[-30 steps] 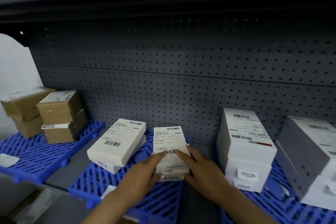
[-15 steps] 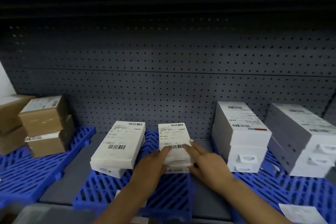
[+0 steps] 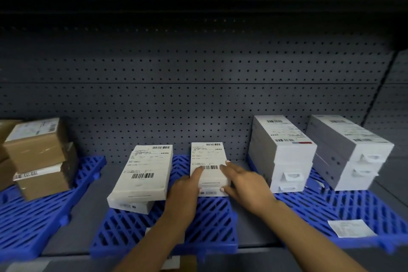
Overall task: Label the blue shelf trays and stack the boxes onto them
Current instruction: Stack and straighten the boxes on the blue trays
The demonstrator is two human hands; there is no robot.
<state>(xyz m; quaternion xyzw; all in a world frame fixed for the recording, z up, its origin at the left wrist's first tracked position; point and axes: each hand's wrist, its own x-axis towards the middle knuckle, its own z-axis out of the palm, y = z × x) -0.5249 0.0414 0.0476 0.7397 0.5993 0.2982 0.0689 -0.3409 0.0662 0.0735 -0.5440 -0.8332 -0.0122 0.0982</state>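
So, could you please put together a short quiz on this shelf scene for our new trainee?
1. True or false: both hands touch the narrow white box on the middle blue tray.
2. What colour are the boxes on the leftmost tray?
3. Where does the loose paper label lie: A) right tray, B) middle tray, C) floor?

Key: 1 true; 2 brown; 3 A.

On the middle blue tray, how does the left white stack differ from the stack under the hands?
The left stack has a wider top box, skewed over the box below; the stack under the hands is narrower and looks squarer. Nothing touches the left stack, while the left hand and right hand flank the other. Both are white, barcode-labelled, on the middle tray.
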